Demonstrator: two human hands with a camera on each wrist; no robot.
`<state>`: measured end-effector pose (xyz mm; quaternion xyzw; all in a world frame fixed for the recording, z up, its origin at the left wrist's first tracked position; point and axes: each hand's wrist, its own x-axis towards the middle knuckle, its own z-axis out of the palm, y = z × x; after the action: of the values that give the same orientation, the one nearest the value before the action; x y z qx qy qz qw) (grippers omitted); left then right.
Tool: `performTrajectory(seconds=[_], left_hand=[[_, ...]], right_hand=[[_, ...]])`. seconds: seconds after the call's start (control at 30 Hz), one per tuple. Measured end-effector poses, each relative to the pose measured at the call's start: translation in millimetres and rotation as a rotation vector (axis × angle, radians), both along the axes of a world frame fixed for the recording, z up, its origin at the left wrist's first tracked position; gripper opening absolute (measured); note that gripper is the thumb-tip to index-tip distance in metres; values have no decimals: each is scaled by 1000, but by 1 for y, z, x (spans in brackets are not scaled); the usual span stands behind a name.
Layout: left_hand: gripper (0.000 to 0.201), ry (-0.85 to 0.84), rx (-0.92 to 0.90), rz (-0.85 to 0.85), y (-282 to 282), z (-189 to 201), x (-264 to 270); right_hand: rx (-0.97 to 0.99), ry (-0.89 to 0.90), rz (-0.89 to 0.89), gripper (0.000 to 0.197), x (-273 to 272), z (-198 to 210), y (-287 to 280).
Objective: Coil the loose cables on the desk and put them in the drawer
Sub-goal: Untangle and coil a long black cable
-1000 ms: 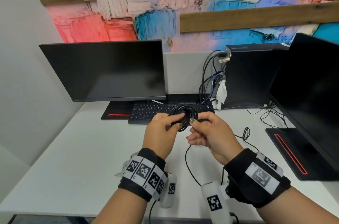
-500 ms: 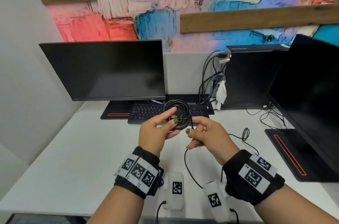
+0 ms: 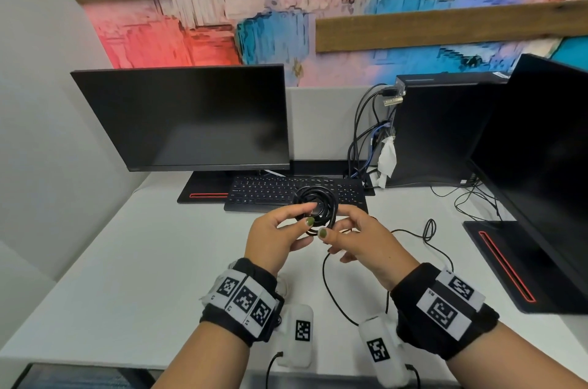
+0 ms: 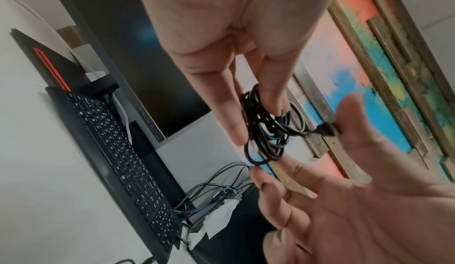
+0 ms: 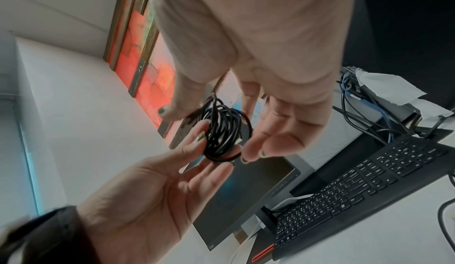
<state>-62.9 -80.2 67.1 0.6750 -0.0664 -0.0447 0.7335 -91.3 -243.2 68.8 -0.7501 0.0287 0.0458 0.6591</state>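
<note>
A black cable coil (image 3: 321,197) is held up over the white desk (image 3: 127,261), just in front of the keyboard. My left hand (image 3: 311,213) pinches the coil between thumb and outstretched fingers; the left wrist view shows the loops (image 4: 268,145) hanging from those fingers. My right hand (image 3: 334,224) meets it from the right. Its thumb presses the cable's plug (image 4: 327,130), and its other fingers curve loosely beside the coil (image 5: 226,130). A loose black cable (image 3: 429,229) lies on the desk under the right hand; I cannot tell whether it joins the coil. No drawer shows.
A black keyboard (image 3: 270,191) and monitor (image 3: 191,115) stand behind the hands. A PC tower (image 3: 439,127) with plugged-in cables (image 3: 362,134) is at the back right. A second monitor (image 3: 541,150) fills the right side, with thin cables (image 3: 471,201) before it.
The left hand has turned, so its index finger now stretches along the coil. The right thumb drew back from the coil, then came in beside the left thumb.
</note>
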Motion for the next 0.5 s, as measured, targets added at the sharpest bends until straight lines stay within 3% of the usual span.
performTrajectory(seconds=[0.1,0.2,0.33,0.5], left_hand=[[19,-17,15,22,0,-3,2],[19,-35,30,32,0,-4,4],[32,-11,43,30,0,-9,6],[40,107,95,-13,4,-21,7]], right_hand=[[-21,11,10,67,-1,2,-1],[-45,32,3,71,-1,4,-1],[49,93,-65,50,3,6,0],[29,127,-35,22,8,-8,-1]])
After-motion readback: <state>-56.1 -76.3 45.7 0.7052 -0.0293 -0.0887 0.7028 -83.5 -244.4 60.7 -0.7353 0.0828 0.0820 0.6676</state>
